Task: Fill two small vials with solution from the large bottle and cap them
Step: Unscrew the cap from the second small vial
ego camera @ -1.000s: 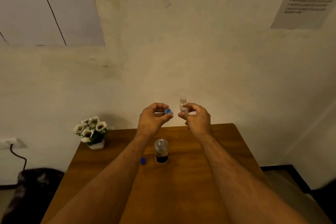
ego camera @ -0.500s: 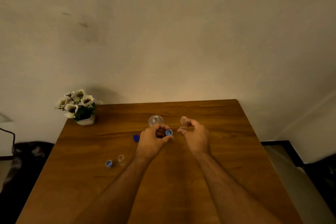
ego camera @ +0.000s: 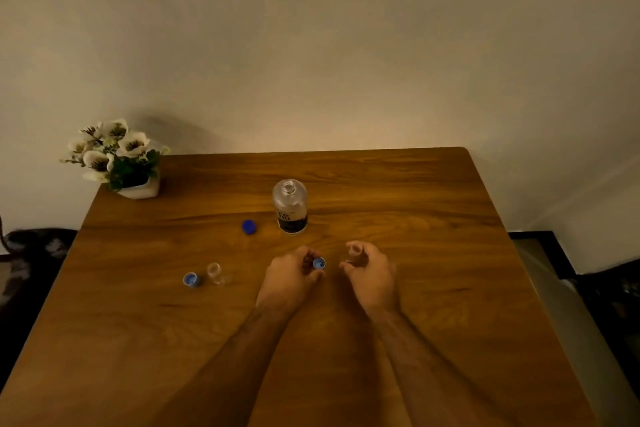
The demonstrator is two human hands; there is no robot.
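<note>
A: Fingers first. On our left hand (ego camera: 289,279) the fingertips (ego camera: 317,274) pinch a small blue cap (ego camera: 319,263), its hollow side turned up toward the camera. Our right hand (ego camera: 372,276) is curled around a small clear vial (ego camera: 354,250); only the open mouth and neck show above the fingers.

B: So both hands are holding something. Where are they?

A: Low over the wooden table (ego camera: 415,305), near its middle, side by side with a small gap between cap and vial. We see it all from the single head camera, looking down along both bare forearms.

B: And the large bottle?

A: The large bottle (ego camera: 290,206) stands upright on the table just beyond our hands, uncapped, clear glass with a dark label near the base. We cannot tell how much liquid is inside. Its dark blue bottle cap (ego camera: 249,227) lies on the table just to the left of it.

B: Is there a second vial?

A: Yes. The second vial (ego camera: 215,273) stands open to the left of our left hand, well apart from it. Just beside it lies a second blue cap (ego camera: 190,279), hollow side up. We cannot tell whether either vial holds liquid.

B: Anything else?

A: A white pot of white flowers (ego camera: 116,158) sits at the far left corner, against a plain wall (ego camera: 346,45).
</note>
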